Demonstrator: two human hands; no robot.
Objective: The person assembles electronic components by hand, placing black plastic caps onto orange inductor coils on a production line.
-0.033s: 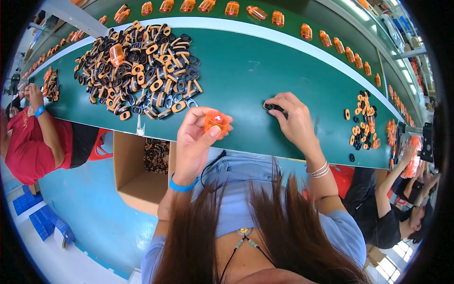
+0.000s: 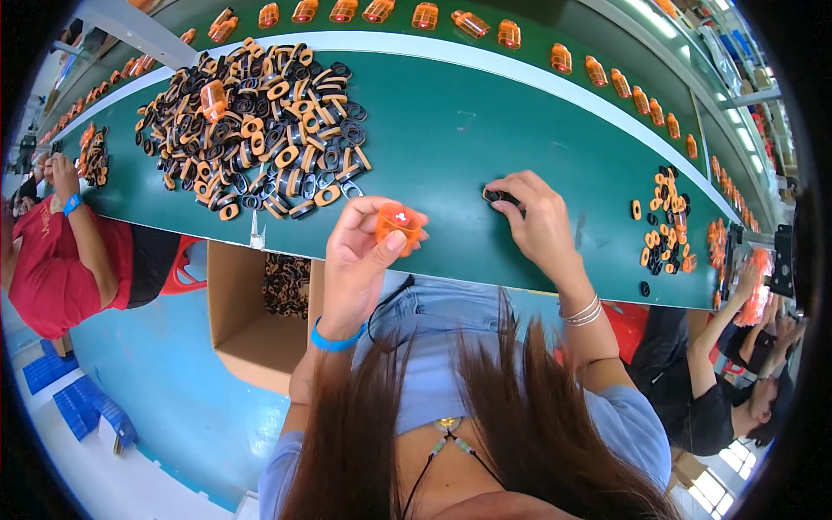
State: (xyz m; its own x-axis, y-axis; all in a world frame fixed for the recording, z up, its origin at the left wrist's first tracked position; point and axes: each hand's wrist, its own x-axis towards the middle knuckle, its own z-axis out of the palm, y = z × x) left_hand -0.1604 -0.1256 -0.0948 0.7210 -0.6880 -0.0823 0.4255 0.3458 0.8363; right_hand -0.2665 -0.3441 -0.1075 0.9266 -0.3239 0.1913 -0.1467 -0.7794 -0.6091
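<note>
My left hand (image 2: pixel 357 251) is closed around a translucent orange plastic housing (image 2: pixel 394 222) with a small white mark on its end. It is held up over the near edge of the green work surface (image 2: pixel 442 139). To its right, the fingers of my right hand (image 2: pixel 542 217) pinch a small black oval ring (image 2: pixel 495 196) just above the green surface; its underside is partly hidden. Nearest my left hand lies a big heap of black and orange oval rings (image 2: pixel 286 156), with another orange housing (image 2: pixel 213 101) resting on top.
Beyond a white rail (image 2: pixel 520 69), a row of orange housings (image 2: pixel 425 16) stands on a green strip. A smaller ring pile (image 2: pixel 663 217) lies at right. Below the edge is an open cardboard box (image 2: pixel 260 347) with rings inside. Co-workers (image 2: pixel 65 260) sit on both sides.
</note>
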